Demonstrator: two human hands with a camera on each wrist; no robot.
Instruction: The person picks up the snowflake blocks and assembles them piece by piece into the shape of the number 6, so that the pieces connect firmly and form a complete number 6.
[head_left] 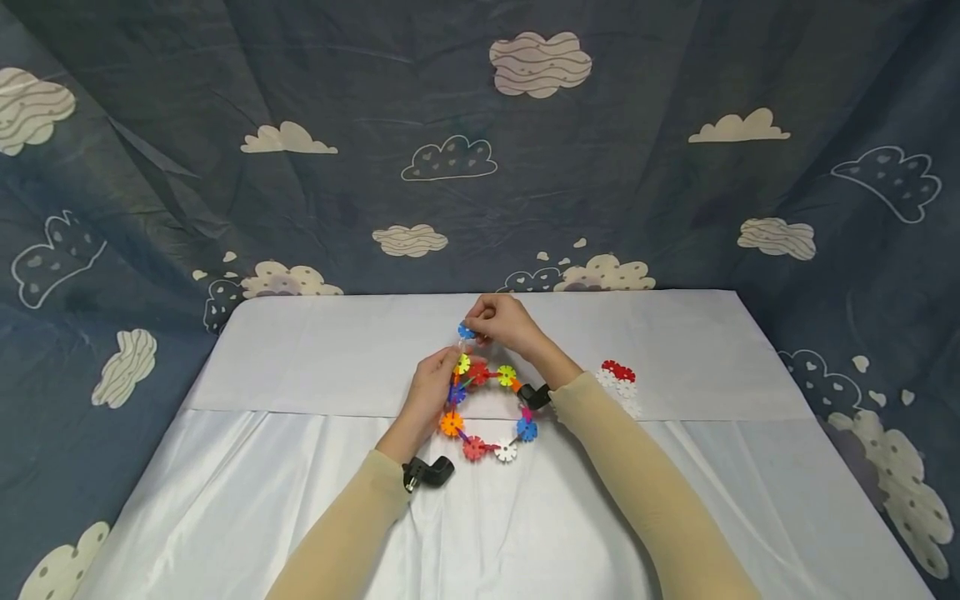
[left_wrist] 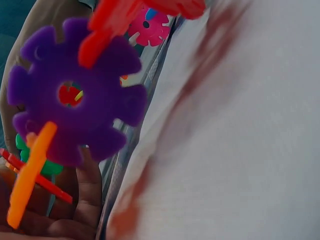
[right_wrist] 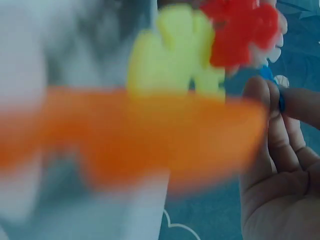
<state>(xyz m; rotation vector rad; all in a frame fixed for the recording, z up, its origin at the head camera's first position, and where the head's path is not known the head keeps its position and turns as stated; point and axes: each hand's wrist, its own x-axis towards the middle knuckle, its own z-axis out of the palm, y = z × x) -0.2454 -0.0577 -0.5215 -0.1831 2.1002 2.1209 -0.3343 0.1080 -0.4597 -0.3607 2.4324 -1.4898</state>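
A ring of colourful notched plastic discs (snowflake building discs), joined edge to edge, hangs between the hands; an orange disc (head_left: 451,423), a red disc (head_left: 474,448) and a white disc (head_left: 506,451) are part of it. My left hand (head_left: 429,387) grips the ring at its upper left, by a yellow disc (head_left: 463,364). Just above, my right hand (head_left: 506,323) pinches a blue disc (head_left: 466,331) between thumb and fingers, close to a clear or whitish piece. A purple disc (left_wrist: 100,100) looms large in the left wrist view. In the right wrist view a blurred orange disc (right_wrist: 165,140) hides part of the work.
To the right of the ring, loose red discs (head_left: 618,369) and white discs (head_left: 618,387) lie on the white-covered table (head_left: 300,358). A dark cloud-patterned curtain (head_left: 360,83) hangs behind and at both sides.
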